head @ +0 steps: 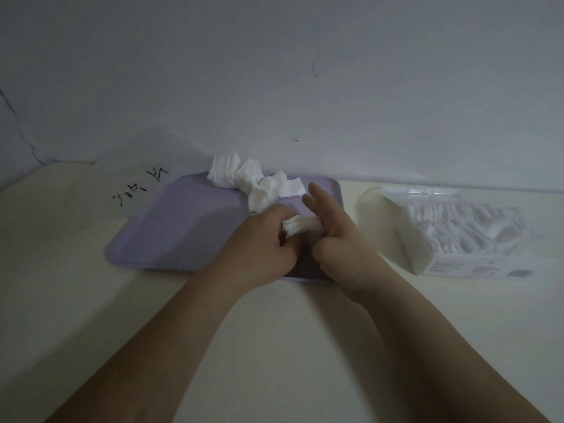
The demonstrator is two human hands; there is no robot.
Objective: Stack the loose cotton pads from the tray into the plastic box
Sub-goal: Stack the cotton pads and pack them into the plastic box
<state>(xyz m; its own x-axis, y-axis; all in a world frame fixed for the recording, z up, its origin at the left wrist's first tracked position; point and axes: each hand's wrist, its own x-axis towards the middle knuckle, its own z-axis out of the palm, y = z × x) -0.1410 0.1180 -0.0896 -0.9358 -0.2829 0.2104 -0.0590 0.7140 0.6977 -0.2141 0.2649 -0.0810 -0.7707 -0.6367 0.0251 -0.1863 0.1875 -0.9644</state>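
Observation:
A lilac tray [183, 227] lies on the table in front of me. Loose white cotton pads [244, 178] are heaped at its far edge. Over the tray's right half my left hand [262, 242] grips a small bunch of pads [300, 227]. My right hand [338, 236] presses against the bunch's other side, its fingers stretched forward. To the right stands the clear plastic box [457, 236], open at the top, with several white pads inside.
A pale wall rises right behind the tray and box. Black handwritten marks [137, 187] sit on the cream table [91, 300] left of the tray. The box's lid [427, 192] leans behind the box.

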